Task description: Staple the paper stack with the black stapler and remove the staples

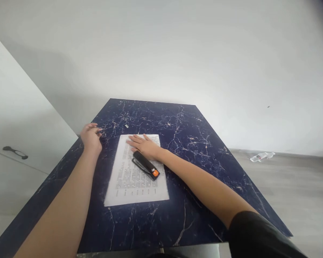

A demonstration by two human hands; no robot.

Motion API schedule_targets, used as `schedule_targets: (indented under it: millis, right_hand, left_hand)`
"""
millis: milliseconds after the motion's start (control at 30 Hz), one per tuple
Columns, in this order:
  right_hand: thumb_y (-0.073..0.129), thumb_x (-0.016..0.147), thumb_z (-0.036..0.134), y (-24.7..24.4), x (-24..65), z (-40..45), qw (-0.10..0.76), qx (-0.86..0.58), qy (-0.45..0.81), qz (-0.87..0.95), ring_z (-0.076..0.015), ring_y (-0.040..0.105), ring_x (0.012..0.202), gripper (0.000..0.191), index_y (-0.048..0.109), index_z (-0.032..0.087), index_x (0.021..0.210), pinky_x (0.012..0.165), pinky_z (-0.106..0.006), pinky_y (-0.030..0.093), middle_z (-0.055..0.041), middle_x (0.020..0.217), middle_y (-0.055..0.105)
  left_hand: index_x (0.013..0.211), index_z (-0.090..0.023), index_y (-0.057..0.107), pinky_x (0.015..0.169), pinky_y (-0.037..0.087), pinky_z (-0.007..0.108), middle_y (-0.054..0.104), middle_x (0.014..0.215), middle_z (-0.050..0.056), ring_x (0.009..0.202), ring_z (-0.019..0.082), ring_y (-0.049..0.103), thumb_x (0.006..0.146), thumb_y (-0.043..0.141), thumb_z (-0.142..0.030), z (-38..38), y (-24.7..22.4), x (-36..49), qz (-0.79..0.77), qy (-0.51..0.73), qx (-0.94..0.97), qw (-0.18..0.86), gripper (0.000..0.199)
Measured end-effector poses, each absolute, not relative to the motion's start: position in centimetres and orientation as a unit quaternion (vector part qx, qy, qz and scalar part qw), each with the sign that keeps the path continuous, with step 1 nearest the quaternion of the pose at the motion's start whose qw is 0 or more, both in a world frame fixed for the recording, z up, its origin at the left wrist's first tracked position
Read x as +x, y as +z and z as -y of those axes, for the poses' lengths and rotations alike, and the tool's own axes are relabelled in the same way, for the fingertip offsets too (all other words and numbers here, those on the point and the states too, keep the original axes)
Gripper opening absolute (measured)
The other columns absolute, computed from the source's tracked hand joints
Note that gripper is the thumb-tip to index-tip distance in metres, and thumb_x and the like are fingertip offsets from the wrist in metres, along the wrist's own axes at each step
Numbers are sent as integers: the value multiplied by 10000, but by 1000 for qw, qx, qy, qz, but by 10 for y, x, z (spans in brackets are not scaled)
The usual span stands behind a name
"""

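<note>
A printed sheet of paper (136, 199) lies on a dark blue, white-veined table. My right hand (144, 146) rests flat on the upper part of this sheet, fingers spread. Just below that palm, a black stapler (145, 165) with an orange end lies slantwise on the print; the hand is beside it, not gripping it. To the left of the paper, my left hand (90, 139) is by the table's left edge. Its fingers are loosely bent with gaps between them, and I see nothing held in it.
The table (156, 114) reaches to a pale wall at the back. A tiny pale scrap (126, 126) lies beyond the sheet. At left stands a white cabinet with a black handle (15, 152). Clear plastic packaging (262, 157) lies on the floor at right.
</note>
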State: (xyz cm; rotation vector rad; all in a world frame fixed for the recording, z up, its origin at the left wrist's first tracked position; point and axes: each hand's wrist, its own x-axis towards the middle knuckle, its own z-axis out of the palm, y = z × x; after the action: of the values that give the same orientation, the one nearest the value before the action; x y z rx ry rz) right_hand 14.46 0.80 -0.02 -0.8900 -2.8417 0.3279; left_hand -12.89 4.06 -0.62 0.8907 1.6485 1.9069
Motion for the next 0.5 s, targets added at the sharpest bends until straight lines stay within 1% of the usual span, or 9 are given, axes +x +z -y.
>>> schedule_targets:
  millis: [67, 133, 200, 267, 300, 367, 400, 433, 500]
  right_hand:
    - [278, 1107, 415, -1, 177, -2, 78, -309, 115, 941, -253, 174, 1574, 523, 326, 277, 1610, 1277, -565, 95, -35, 1696, 220]
    - [275, 1108, 427, -3, 204, 2, 84, -318, 125, 936, -256, 172, 1574, 527, 316, 287, 1614, 1278, -563, 79, -31, 1698, 222]
    - [301, 1103, 434, -3, 222, 5, 99, -315, 141, 933, -272, 180, 1571, 526, 333, 286, 1606, 1272, -575, 84, -40, 1693, 243]
    - [348, 1093, 431, 2, 231, 6, 141, -318, 162, 923, -288, 252, 1545, 506, 403, 262, 1566, 1254, -568, 166, -71, 1662, 326]
    - [366, 1088, 430, 8, 234, 8, 176, -332, 173, 910, -294, 341, 1499, 477, 473, 238, 1511, 1223, -551, 250, -99, 1609, 416]
    - [369, 1086, 458, 26, 241, 14, 234, -367, 208, 876, -285, 554, 1279, 425, 618, 190, 1302, 1074, -483, 432, -134, 1378, 620]
    - [364, 1084, 491, 36, 247, 20, 238, -376, 239, 863, -263, 615, 1132, 433, 650, 183, 1187, 972, -438, 485, -124, 1233, 678]
    - [380, 1071, 542, 47, 253, 29, 224, -376, 274, 856, -238, 636, 992, 453, 656, 183, 1088, 872, -395, 507, -103, 1103, 697]
    - [530, 982, 652, 66, 267, 53, 136, -345, 349, 861, -208, 628, 870, 474, 629, 197, 1070, 749, -334, 500, -70, 1033, 690]
  left_hand:
    - [849, -202, 616, 617, 448, 270, 592, 896, 16, 754, 146, 578, 642, 563, -185, -37, -6, -105, -599, 662, 401, 207, 214]
    - [863, -213, 681, 739, 510, 308, 647, 973, 39, 866, 183, 620, 741, 572, -204, -29, -2, -78, -575, 573, 560, 163, 164]
    - [892, -229, 717, 882, 522, 356, 673, 1027, 54, 977, 209, 638, 858, 534, -227, -19, 4, -54, -500, 472, 709, 156, 186]
    - [953, -245, 735, 970, 505, 398, 687, 1087, 62, 1035, 220, 642, 931, 504, -254, -8, 10, -36, -414, 376, 808, 187, 231]
    - [987, -249, 740, 1004, 493, 419, 688, 1122, 67, 1066, 228, 638, 954, 504, -273, -3, 12, -31, -379, 332, 840, 204, 239]
    - [1049, -258, 747, 1058, 458, 460, 677, 1199, 76, 1137, 249, 619, 972, 542, -331, 4, 14, -27, -330, 254, 881, 224, 231]
    - [1080, -265, 747, 1080, 437, 477, 667, 1234, 79, 1173, 261, 603, 971, 572, -367, 6, 14, -28, -315, 222, 895, 226, 231]
    - [1109, -274, 743, 1098, 416, 490, 657, 1263, 79, 1204, 272, 587, 963, 601, -403, 7, 14, -29, -307, 197, 904, 225, 241]
    - [1166, -294, 726, 1119, 384, 505, 638, 1305, 78, 1245, 284, 562, 946, 640, -459, 8, 14, -33, -304, 168, 912, 220, 288]
